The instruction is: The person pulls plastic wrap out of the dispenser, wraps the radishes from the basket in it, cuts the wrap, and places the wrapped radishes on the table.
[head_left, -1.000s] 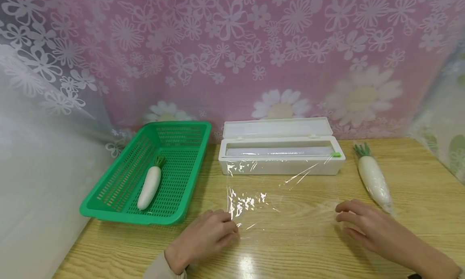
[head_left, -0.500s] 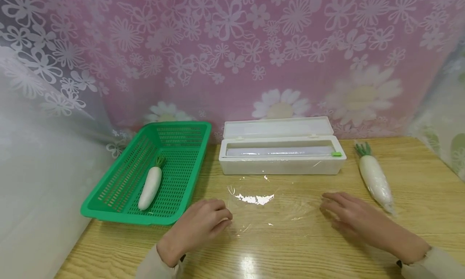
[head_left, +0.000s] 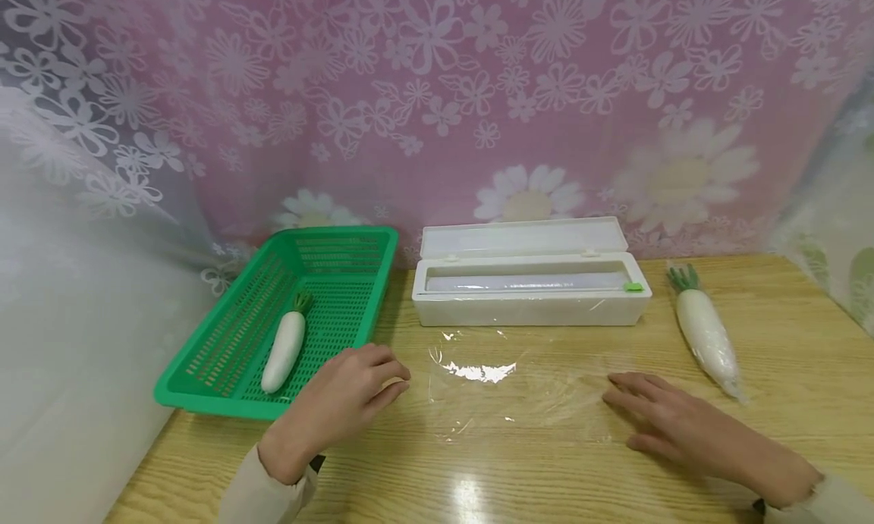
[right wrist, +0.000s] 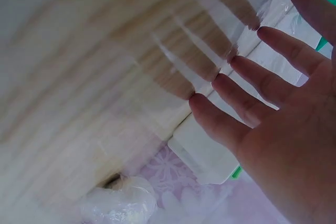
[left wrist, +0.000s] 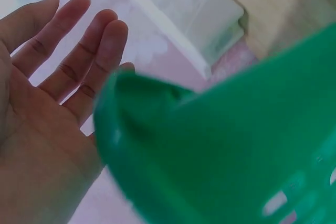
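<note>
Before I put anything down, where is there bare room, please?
The table looks bare right of the wrapped radish and this side of the film. It's crowded from the basket across left hand and film to right hand, with the box behind.

White glare spots the film (head_left: 482, 373) and table (head_left: 468, 497).

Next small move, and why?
Probably reach the left hand toward the radish in the green basket: that hand looks empty and near it, while film lies spread by the white box, right hand at its edge.

Left fingers (left wrist: 106, 51) relaxed, right fingers (right wrist: 220, 121) spread
</note>
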The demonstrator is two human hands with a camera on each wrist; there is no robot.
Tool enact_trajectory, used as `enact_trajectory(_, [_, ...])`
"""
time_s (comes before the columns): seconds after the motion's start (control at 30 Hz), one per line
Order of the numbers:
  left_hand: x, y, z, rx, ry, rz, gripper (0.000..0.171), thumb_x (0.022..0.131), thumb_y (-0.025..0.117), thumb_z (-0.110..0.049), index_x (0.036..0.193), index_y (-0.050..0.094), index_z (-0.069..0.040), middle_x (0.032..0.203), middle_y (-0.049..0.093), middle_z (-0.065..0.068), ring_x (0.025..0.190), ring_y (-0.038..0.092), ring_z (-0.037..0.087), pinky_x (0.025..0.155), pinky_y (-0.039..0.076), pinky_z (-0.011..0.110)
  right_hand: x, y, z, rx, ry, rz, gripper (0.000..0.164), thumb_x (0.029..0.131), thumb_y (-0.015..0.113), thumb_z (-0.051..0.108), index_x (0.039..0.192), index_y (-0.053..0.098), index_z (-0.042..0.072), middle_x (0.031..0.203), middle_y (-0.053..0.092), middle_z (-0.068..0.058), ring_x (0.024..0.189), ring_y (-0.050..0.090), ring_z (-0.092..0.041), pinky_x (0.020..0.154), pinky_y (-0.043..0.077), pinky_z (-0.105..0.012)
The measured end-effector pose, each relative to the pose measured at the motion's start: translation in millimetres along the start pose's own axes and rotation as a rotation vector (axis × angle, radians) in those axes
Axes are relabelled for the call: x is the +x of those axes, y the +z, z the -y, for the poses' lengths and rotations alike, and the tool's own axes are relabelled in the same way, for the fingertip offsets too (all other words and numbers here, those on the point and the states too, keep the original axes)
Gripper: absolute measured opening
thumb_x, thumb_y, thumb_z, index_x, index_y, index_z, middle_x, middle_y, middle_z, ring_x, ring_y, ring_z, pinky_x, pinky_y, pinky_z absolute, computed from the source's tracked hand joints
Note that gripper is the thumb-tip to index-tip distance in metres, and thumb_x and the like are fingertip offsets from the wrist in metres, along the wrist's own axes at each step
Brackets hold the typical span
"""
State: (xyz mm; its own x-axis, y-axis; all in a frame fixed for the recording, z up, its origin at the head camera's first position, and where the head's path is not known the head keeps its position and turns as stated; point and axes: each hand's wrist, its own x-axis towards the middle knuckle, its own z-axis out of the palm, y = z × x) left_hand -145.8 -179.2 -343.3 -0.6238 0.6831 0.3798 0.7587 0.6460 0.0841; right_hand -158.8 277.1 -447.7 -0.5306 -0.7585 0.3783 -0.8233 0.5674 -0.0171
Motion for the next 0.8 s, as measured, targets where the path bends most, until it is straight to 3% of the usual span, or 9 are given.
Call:
enact_trajectory(0.13, [-0.3,-12.5,4.7,-0.032,-0.050,0.003,0.006,0.094,0.074,-0.010,0.099,0.077,-0.010,0.094,0.066,-0.002,0.078,0.061,0.012,0.068,0.052,0.028,-2.5,1.9,-0.7,0.000,-0.006,-0.014,0.054,0.089,0.076,0.041,0.128,0.066,0.005,0.131,0.058,-0.016,0.111,0.057,-0.034,0.079,0.056,-0.038])
enact_trajectory(0.23, [0.2,-24.1,8.6,-0.064,-0.122,0.041,0.010,0.095,0.072,-0.012,0.104,0.075,-0.010,0.100,0.066,-0.002,0.082,0.062,0.013,0.070,0.052,0.029,-3.6,2.9,-1.1,0.001,-0.009,-0.019,0.054,0.089,0.076,0.040,0.129,0.065,0.005,0.131,0.057,-0.016,0.113,0.055,-0.032,0.082,0.055,-0.033])
enact_trajectory(0.47, [5.1,-58.2,21.7,-0.095,-0.236,0.099,0.016,0.099,0.067,-0.015,0.114,0.073,-0.010,0.113,0.064,0.002,0.090,0.063,0.016,0.073,0.053,0.034,-3.9,3.8,-0.8,-0.010,-0.022,-0.021,0.054,0.094,0.069,0.044,0.128,0.065,0.003,0.132,0.056,-0.017,0.112,0.056,-0.033,0.081,0.056,-0.033])
enact_trajectory(0.57, [5.9,-69.1,32.9,-0.105,-0.276,0.109,0.019,0.101,0.065,-0.015,0.117,0.072,-0.008,0.116,0.064,0.005,0.097,0.064,0.022,0.078,0.053,0.041,-4.3,5.4,1.3,-0.009,-0.017,-0.014,0.055,0.096,0.065,0.045,0.127,0.066,0.001,0.132,0.057,-0.019,0.110,0.060,-0.035,0.080,0.057,-0.038])
enact_trajectory(0.7, [4.3,-75.6,52.1,-0.148,-0.313,0.133,0.019,0.102,0.063,-0.013,0.117,0.072,-0.006,0.112,0.065,0.003,0.100,0.064,0.024,0.081,0.053,0.044,-6.4,5.5,6.2,0.073,0.042,0.087,0.054,0.096,0.070,0.036,0.132,0.061,-0.004,0.135,0.056,-0.028,0.115,0.060,-0.045,0.075,0.056,-0.058])
enact_trajectory(0.8, [5.2,-76.6,67.6,-0.174,-0.321,0.162,0.020,0.102,0.062,-0.012,0.118,0.071,-0.005,0.110,0.066,0.002,0.097,0.064,0.022,0.081,0.052,0.045,-8.9,2.1,7.1,0.123,0.103,0.143,0.057,0.093,0.074,0.027,0.138,0.057,-0.004,0.139,0.052,-0.031,0.123,0.054,-0.047,0.073,0.053,-0.065])
